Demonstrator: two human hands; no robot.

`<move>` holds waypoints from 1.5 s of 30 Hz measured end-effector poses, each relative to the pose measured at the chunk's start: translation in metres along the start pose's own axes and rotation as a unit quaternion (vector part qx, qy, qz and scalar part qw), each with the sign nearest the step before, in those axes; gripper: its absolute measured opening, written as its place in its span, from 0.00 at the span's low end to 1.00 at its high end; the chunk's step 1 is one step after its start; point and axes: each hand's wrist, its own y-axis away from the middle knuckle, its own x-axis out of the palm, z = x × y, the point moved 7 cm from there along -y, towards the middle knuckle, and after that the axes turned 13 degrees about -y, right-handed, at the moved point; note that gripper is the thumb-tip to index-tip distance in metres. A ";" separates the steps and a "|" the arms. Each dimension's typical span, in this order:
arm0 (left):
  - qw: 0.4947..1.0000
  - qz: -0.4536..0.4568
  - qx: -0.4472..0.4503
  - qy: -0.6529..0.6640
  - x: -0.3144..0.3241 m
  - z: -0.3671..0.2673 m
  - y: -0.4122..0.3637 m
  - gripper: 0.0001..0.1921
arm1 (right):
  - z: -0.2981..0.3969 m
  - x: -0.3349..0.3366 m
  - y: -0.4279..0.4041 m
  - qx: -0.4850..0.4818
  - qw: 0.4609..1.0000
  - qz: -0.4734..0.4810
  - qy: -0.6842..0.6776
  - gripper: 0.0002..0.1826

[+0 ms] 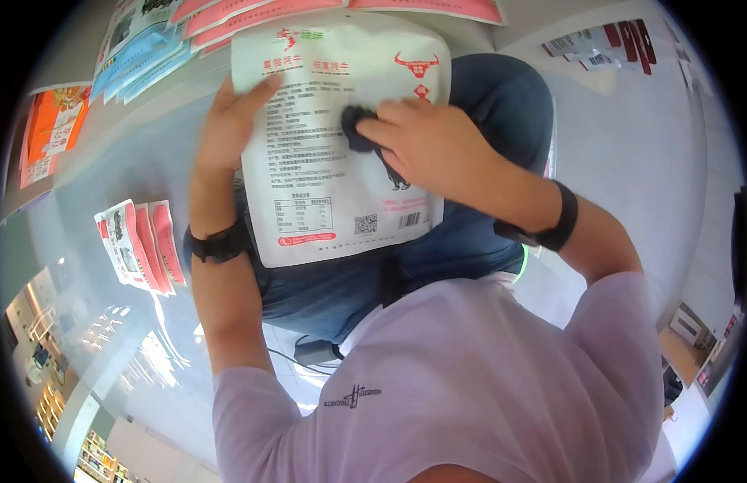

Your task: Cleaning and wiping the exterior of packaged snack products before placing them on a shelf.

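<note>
A large white printed food pouch (301, 175) rests tilted over my lap, its back face up with text, a small table and a printed code. My left hand (231, 124) grips the pouch's left edge, thumb on the front and the other fingers mostly hidden behind it. With my right hand (418, 139) I hold a crumpled dark cloth (356, 128) against the pouch's middle. The fingers partly cover a printed dark animal picture. My jeans (500, 108) show behind and below the pouch.
Pink-and-white pouches (246, 24) and blue-and-white pouches (144, 66) lie at the far side. Smaller pink-edged packets (141, 244) stand on the floor to the left. An orange package (56, 124) is at far left, silver-and-red packets (608, 45) at far right. A black power adapter (316, 351) with cables lies below.
</note>
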 end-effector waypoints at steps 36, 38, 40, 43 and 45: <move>0.988 0.070 0.123 0.066 0.000 -0.054 0.032 0.32 | 0.052 -0.056 -0.080 -0.092 0.968 -0.234 0.016 0.24; 0.989 0.070 0.102 0.076 0.001 -0.048 0.033 0.32 | 0.045 -0.055 -0.073 -0.093 0.971 -0.218 0.021 0.24; 0.990 0.071 0.084 0.086 0.004 -0.050 0.033 0.33 | 0.019 -0.064 -0.053 -0.050 0.976 -0.214 0.008 0.23; 0.989 0.076 0.090 0.087 0.006 -0.052 0.031 0.34 | -0.027 -0.059 -0.015 0.032 0.981 -0.186 0.038 0.24; 0.989 0.082 0.088 0.090 0.009 -0.052 0.031 0.34 | -0.042 -0.060 -0.002 0.080 0.979 -0.182 0.038 0.21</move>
